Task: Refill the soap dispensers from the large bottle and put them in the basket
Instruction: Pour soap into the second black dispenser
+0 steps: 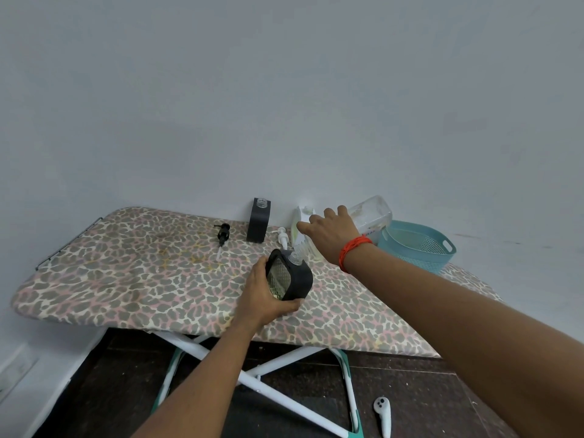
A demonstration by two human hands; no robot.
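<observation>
My left hand [264,298] grips a black square soap dispenser [290,275] with a clear ribbed window, tilted on the ironing board [132,279]. My right hand [331,233] holds the large clear bottle [371,213] tipped over, its mouth down at the dispenser's open neck. A second black dispenser [259,223] stands upright and uncapped by the wall. A black pump head [222,235] and a white pump head [282,235] lie loose on the board. The teal basket [417,245] sits at the right, behind my right wrist.
The board has a leopard-print cover and stands against a pale wall on crossed white legs [252,371]. A white handheld controller [383,418] lies on the dark floor below. A white object [300,224] behind my right hand is partly hidden.
</observation>
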